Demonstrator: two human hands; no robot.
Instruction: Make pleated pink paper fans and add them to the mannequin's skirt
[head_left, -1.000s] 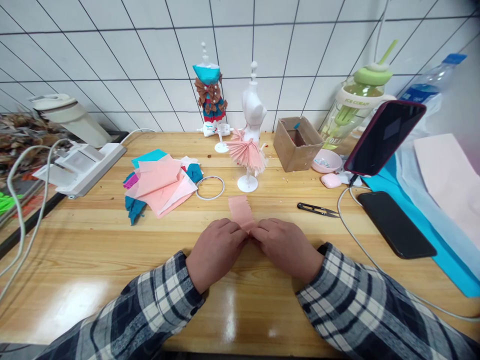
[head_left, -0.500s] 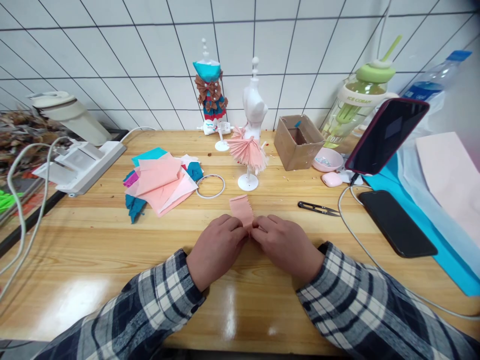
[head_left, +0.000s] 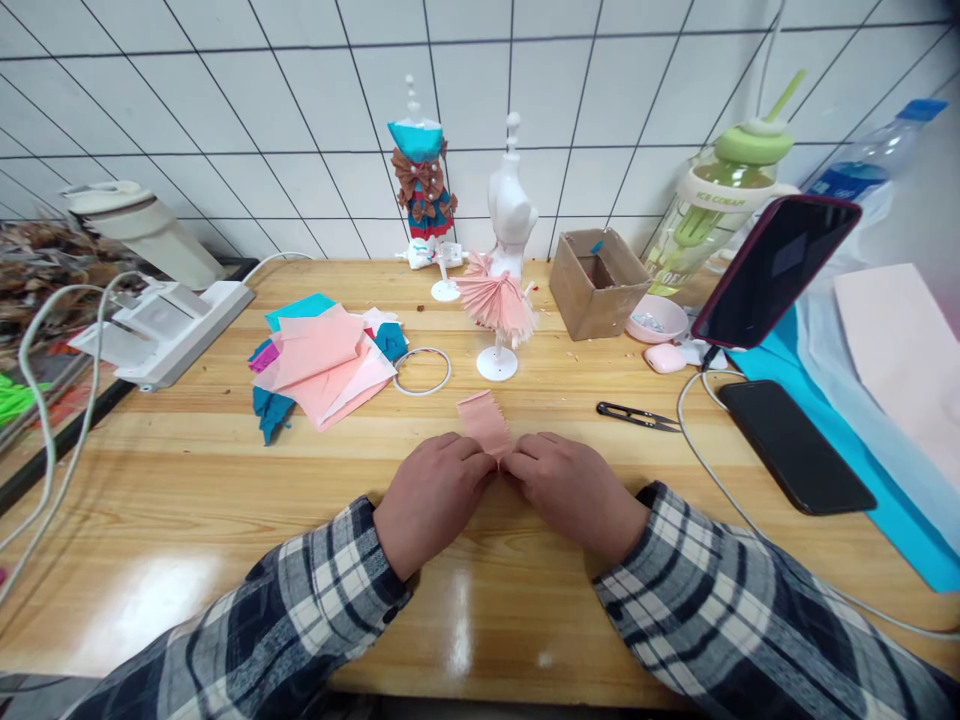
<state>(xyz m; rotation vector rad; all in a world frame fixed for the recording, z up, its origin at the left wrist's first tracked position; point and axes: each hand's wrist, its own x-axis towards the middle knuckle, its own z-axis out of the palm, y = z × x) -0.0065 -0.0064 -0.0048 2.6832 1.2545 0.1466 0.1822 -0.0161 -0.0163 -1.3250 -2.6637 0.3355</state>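
Between my hands is a small strip of peach crepe paper (head_left: 484,422), its right edge jagged. My left hand (head_left: 437,497) pinches the strip's near end from the left. From the right, my right hand (head_left: 571,490) pinches the same end, fingertips almost touching the left ones. The pinched end is partly hidden by my fingers. Beyond the strip stands a white mini mannequin (head_left: 512,215) wearing a pleated peach paper skirt (head_left: 496,300). Farther back on the left, another mannequin wears a turquoise top and a brown bow dress (head_left: 421,180).
Left lie stacked paper sheets (head_left: 315,360) and a white ring (head_left: 422,372). Thread snips (head_left: 637,416), a cardboard box (head_left: 598,285), a pink dish (head_left: 657,318), a black phone (head_left: 796,447) and a cable are on the right. A power strip (head_left: 165,335) sits far left.
The far end of the paper strip has shifted slightly left, so the strip slants a little more. Both hands keep their pinch in nearly the same place.
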